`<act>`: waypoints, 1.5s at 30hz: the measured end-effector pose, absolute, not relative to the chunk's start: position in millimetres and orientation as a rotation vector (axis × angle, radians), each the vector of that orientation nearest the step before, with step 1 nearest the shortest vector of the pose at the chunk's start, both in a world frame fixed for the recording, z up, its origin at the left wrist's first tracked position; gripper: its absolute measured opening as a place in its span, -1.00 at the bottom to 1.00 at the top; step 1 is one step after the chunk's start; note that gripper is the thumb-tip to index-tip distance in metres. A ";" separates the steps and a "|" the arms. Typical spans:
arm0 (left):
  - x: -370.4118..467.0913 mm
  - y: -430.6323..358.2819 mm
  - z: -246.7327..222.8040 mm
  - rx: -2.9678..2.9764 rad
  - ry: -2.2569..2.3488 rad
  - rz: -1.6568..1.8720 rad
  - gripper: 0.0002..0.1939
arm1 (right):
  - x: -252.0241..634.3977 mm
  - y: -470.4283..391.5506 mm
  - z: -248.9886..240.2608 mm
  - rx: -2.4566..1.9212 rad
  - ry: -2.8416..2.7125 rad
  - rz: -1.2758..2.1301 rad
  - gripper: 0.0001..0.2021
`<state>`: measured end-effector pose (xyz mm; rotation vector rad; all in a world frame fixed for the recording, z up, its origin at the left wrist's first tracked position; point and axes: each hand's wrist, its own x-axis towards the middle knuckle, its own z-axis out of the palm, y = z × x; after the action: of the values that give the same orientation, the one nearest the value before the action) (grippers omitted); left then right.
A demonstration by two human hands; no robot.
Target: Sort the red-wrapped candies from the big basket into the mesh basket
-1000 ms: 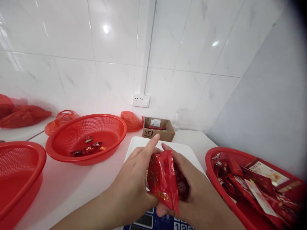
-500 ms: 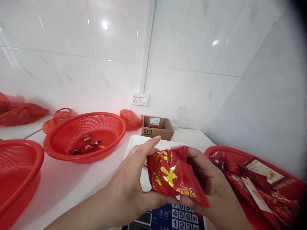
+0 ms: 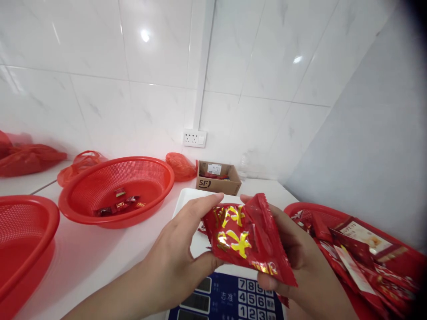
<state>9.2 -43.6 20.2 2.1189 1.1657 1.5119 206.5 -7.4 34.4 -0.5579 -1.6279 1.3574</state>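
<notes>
A shiny red snack packet with gold characters is held up between both hands, above a digital scale with a blue keypad. My left hand grips its left edge, thumb below and fingers along the top. My right hand is closed around the right side; most of its fingers are hidden behind the wrapper. Another red wrapper tip pokes out below my right hand, its kind unclear. Part of a further packet shows behind my left fingertips, over the white scale pan.
A red basket with a few wrapped pieces stands left, beside a second red basket. At right, another red basket is heaped with packets. A cardboard box and red plastic bags sit by the tiled wall.
The packet has turned and tilted a little in my hands, so its right end shows more. My left thumb has drawn back left, uncovering more of the keypad and displays.
</notes>
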 end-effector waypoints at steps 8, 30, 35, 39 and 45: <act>12.1 -43.4 23.6 2.268 1.270 1.651 -0.20 | 213.4 -5.7 41.0 -0.676 -1.698 1.218 -0.42; 9.8 -48.4 32.1 1.491 0.906 1.656 -0.81 | 209.7 -7.2 37.8 -0.836 -1.616 0.884 -0.75; 9.8 -43.4 25.4 1.476 0.932 1.576 -0.75 | 218.3 0.9 43.3 -0.923 -1.679 0.749 -0.75; 8.8 -41.4 24.1 1.512 1.033 1.749 -0.61 | 234.0 17.4 45.5 -1.060 -1.993 0.689 -0.73; 8.4 -38.3 23.3 1.555 1.074 1.814 -0.60 | 241.4 47.9 36.8 -1.402 -2.351 0.321 -0.70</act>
<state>8.4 -38.3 23.3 1.5545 1.0737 1.8136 241.4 47.9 36.8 -1.4021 -2.3510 0.3209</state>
